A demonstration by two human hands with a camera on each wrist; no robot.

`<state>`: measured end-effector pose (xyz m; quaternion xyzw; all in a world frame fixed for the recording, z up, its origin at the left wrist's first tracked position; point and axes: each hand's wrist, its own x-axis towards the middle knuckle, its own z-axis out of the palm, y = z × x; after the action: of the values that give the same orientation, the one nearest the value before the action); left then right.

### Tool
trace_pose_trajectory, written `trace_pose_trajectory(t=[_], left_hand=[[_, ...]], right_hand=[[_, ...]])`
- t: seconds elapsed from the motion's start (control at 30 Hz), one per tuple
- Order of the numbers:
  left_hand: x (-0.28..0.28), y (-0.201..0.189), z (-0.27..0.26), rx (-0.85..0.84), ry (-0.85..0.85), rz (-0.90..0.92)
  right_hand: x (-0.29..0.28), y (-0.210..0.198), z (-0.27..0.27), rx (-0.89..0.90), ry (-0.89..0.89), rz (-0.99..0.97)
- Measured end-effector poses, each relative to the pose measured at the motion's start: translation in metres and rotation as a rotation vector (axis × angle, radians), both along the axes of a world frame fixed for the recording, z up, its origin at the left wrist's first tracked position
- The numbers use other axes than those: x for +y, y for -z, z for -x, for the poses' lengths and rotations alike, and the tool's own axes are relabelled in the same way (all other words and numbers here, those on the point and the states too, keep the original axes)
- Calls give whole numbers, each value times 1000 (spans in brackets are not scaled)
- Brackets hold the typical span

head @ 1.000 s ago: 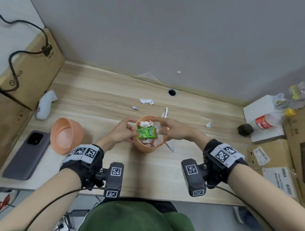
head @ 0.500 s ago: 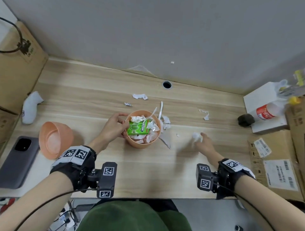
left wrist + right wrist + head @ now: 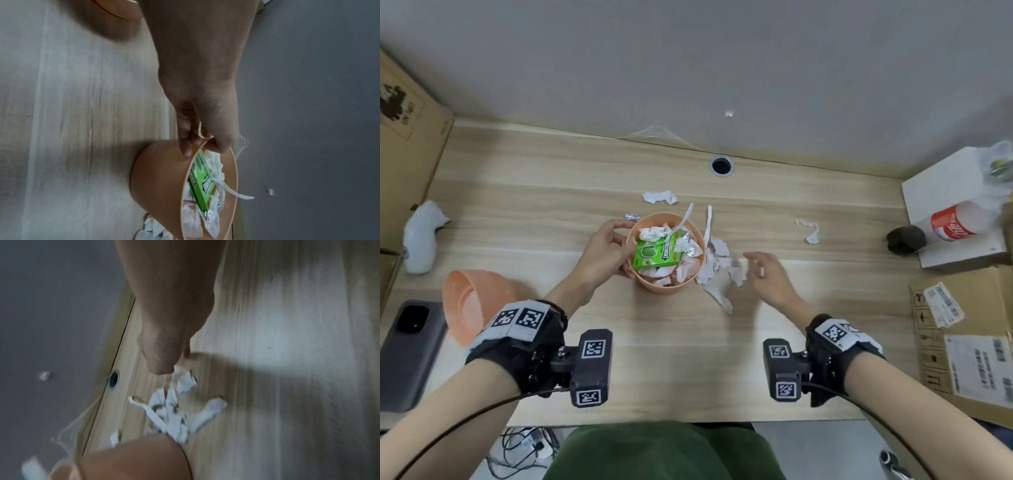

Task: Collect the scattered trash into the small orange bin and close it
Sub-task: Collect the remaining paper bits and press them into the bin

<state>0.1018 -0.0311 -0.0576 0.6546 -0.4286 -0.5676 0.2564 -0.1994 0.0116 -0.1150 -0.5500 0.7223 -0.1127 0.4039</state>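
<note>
The small orange bin stands mid-table, packed with paper scraps, foil and a green gum box. My left hand grips its left rim, thumb inside. My right hand hovers just right of the bin and pinches a white paper scrap. Torn paper lies below it against the bin. More scraps and a foil bit lie farther back. The orange dome lid lies at the left.
A phone and a white controller lie at the left by a cardboard box. At the right are a white box, a soda bottle, a dark lump and cartons. A cable hole sits near the wall.
My right hand left the bin, reached right to a crumpled paper, and has come back left toward the bin. The left hand has stayed on the rim.
</note>
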Motion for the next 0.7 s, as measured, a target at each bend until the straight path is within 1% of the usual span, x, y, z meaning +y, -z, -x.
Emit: trace_pose_trajectory(t=[0.1,0.13,0.2,0.27,0.33,0.47,0.5,0.57,0.7], left_hand=[[-4,1,0,-11,1,3],[-5,2,-1,-14,-1,2],[-6,4,-2,-14,-1,-1],[-7,7,-1,-13,-8,0],[-8,8,0,-10,-16,0],[-8,9,-2,-11,-16,-20],[-8,9,-2,-11,-18,-27],[-8,9,-2,-3,-26,-34],[-6,8,-2,12,-38,-37]], right_hand=[[-18,-2,39,83,216,56],[-22,0,52,118,296,48],[-27,-1,67,119,435,28],[-30,0,75,99,473,-9],[-36,7,78,101,433,-49],[-55,25,66,216,234,-88],[-59,28,59,221,188,-79],[-67,32,40,203,66,-46],[-70,26,-8,111,-217,8]])
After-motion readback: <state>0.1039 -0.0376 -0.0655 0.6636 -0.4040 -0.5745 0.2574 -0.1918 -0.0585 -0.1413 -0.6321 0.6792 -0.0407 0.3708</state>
